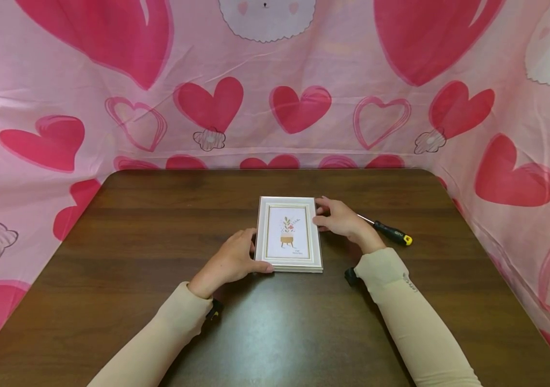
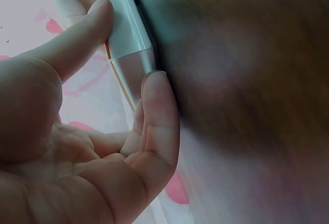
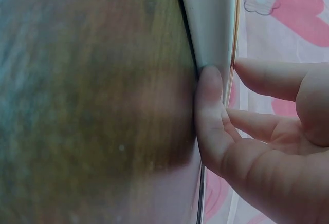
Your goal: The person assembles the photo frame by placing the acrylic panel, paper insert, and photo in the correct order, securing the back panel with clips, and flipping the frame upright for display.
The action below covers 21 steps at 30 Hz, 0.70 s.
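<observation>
A white picture frame (image 1: pixel 289 234) with a thin gold inner line lies face up at the middle of the table. Its picture shows a plant in a legged pot. My left hand (image 1: pixel 235 257) grips the near left corner, thumb on the front edge and fingers along the left side. On the far right side, my right hand (image 1: pixel 344 219) holds the edge between thumb and fingers. The left wrist view shows fingertips (image 2: pixel 157 88) against the frame's side wall (image 2: pixel 126 21). In the right wrist view, a fingertip (image 3: pixel 209 82) presses the white side (image 3: pixel 211 18) low, close to the wood.
A screwdriver (image 1: pixel 391 234) with a black and yellow handle lies just right of my right hand, its shaft pointing toward the frame. The brown wooden table (image 1: pixel 168 220) is bordered by pink cloth (image 1: pixel 299 59) printed with hearts at the back and sides.
</observation>
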Each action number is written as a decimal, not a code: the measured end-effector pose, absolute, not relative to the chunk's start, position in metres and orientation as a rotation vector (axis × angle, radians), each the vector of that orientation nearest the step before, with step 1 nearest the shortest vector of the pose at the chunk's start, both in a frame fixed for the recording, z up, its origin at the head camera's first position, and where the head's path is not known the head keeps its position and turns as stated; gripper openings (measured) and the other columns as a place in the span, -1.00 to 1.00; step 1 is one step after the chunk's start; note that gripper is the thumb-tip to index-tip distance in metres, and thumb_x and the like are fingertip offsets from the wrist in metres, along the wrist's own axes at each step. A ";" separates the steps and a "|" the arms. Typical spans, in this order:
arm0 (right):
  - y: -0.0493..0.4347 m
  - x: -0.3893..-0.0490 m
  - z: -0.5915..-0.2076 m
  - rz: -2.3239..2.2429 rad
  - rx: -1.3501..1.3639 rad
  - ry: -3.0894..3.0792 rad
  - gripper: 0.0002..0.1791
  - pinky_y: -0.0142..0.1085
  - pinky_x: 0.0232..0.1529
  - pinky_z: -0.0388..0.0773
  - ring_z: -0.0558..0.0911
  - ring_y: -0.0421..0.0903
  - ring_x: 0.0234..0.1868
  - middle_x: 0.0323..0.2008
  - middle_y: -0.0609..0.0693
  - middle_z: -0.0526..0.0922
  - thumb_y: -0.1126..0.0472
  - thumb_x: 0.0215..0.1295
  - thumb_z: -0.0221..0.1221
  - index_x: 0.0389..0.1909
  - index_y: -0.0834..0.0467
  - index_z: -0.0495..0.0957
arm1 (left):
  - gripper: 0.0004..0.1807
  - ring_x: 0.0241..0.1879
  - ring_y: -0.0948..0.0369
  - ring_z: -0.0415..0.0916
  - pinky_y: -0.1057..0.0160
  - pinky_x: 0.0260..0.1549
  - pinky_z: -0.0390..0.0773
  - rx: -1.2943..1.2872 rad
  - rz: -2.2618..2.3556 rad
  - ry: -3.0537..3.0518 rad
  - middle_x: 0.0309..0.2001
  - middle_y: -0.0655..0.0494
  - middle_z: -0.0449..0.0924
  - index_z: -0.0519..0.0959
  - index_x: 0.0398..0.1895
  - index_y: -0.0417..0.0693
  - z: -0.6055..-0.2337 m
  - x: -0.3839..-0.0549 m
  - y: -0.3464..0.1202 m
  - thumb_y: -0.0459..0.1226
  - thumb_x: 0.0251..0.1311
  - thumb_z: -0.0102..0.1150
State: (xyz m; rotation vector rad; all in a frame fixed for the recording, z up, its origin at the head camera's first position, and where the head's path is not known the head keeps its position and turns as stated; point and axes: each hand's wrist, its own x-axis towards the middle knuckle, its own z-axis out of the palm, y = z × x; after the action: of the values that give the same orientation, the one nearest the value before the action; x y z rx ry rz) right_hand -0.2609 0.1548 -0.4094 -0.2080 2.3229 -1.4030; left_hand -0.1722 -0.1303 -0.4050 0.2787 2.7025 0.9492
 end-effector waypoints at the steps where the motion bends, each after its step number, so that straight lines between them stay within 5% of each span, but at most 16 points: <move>1: 0.155 -0.261 -0.410 -1.411 -0.211 2.318 -0.26 -0.07 0.21 0.69 0.56 0.06 0.16 0.36 0.30 0.31 0.36 0.58 0.16 0.64 0.34 0.07 | -0.12 -0.11 0.13 0.44 0.14 -0.10 0.51 0.287 0.948 2.706 -0.17 0.05 0.50 0.46 0.32 -0.17 -0.405 -0.172 -0.130 -0.04 -0.01 0.73; 13: 0.154 -0.262 -0.410 -1.344 -0.269 2.394 -0.24 -0.16 0.17 0.70 0.57 0.12 0.27 0.49 0.38 0.32 0.36 0.54 0.19 0.63 0.37 0.10 | -0.15 -0.16 0.13 0.42 0.18 -0.24 0.49 0.349 0.945 2.694 -0.20 0.04 0.48 0.43 0.39 -0.07 -0.404 -0.174 -0.132 -0.03 0.10 0.65; 21: 0.154 -0.261 -0.407 -1.269 -0.291 2.441 -0.23 0.10 0.44 0.46 0.31 0.22 0.56 0.51 0.36 0.34 0.31 0.53 0.21 0.63 0.34 0.12 | -0.23 -0.20 0.14 0.41 0.21 -0.26 0.46 0.381 0.941 2.679 -0.23 0.04 0.47 0.42 0.38 -0.10 -0.404 -0.174 -0.133 -0.07 0.20 0.59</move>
State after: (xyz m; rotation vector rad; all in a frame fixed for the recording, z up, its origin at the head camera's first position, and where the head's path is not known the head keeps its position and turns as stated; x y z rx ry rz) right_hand -0.2608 0.1544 -0.4069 -0.2908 2.4407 -1.2688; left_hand -0.1743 -0.1331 -0.4040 0.3814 2.6786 0.9413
